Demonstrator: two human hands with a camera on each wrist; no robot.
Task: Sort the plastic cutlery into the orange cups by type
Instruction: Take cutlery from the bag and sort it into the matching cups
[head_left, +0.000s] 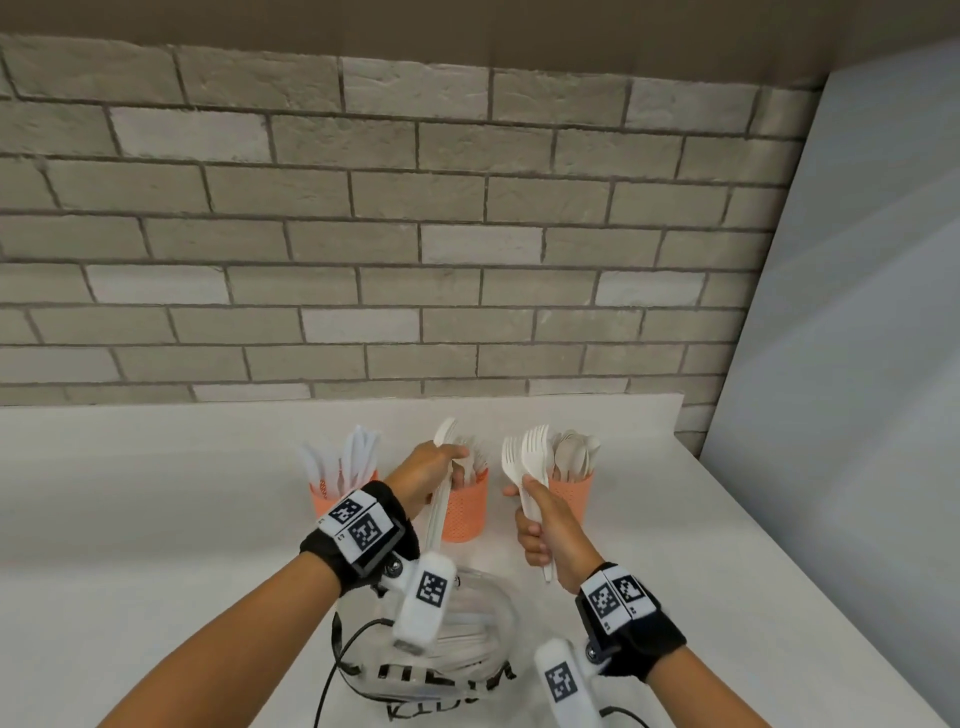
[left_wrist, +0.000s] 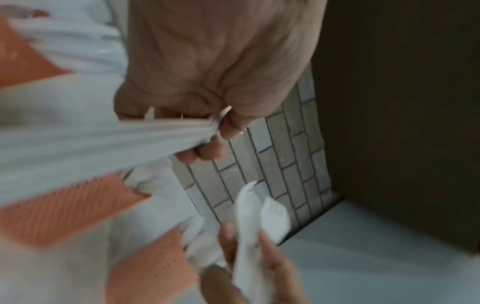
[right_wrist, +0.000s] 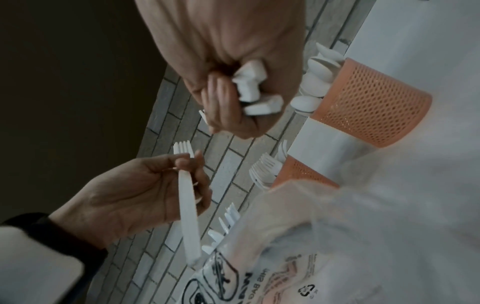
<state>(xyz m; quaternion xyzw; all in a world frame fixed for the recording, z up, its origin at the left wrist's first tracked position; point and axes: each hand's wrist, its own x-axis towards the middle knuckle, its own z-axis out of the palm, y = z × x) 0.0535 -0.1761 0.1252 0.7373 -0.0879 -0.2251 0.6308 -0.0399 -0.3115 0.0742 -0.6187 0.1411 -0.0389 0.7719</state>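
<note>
White counter (head_left: 156, 493) by brick wall | left hand (head_left: 423, 475) pinched fork (head_left: 440, 486) over middle fork cup (head_left: 466, 512), for dropping | right hand (head_left: 545, 530) clutched fork bundle (head_left: 530, 457), as supply.

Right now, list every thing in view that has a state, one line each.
left hand: grips a single fork
right hand: grips a bunch of forks
left cup: upright, holds knives
middle cup: upright, holds forks
right cup: upright, holds spoons
plastic bag: lying open, cutlery inside

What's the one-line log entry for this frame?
left hand: holds fork | right hand: grips forks | middle cup: forks
</note>
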